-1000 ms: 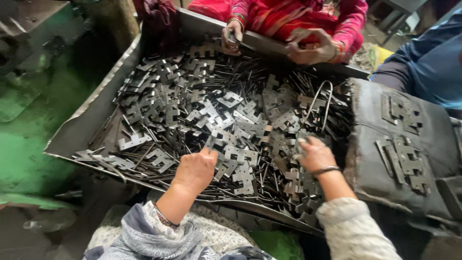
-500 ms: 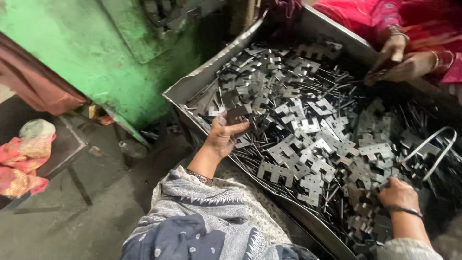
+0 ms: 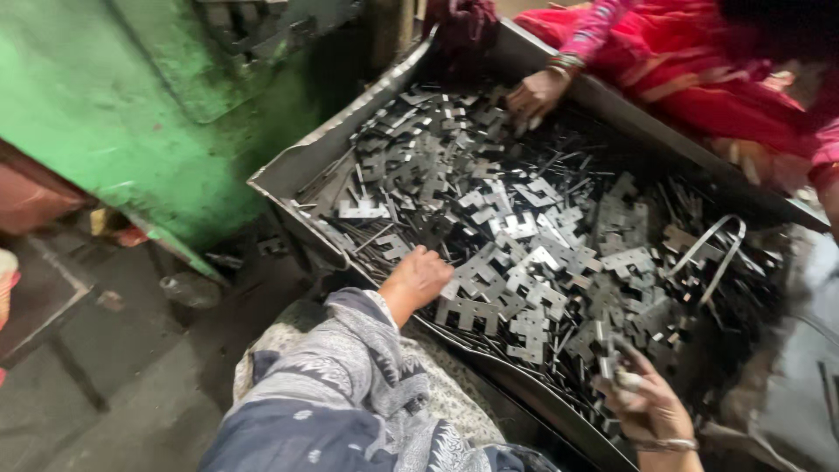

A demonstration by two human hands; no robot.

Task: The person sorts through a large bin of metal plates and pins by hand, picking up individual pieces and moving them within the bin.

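A long grey metal tray (image 3: 301,166) holds a heap of flat stamped metal pieces (image 3: 524,236) and thin rods. My left hand (image 3: 418,278), in a grey patterned sleeve, rests knuckles-up at the tray's near rim with its fingers curled down into the pieces. Whether it holds any is hidden. My right hand (image 3: 645,398), with a bangle on the wrist, is at the lower right of the heap and pinches a small metal piece between thumb and fingers.
A person in red sits across the tray, one hand (image 3: 533,92) on the far pieces. A green machine body (image 3: 114,114) stands to the left. A bent wire loop (image 3: 712,249) lies on the heap at the right. Dark floor lies below left.
The view has swung a little left and closer. My left hand has drawn back to the near rim and curled. My right hand has lifted slightly with a piece in its fingers.
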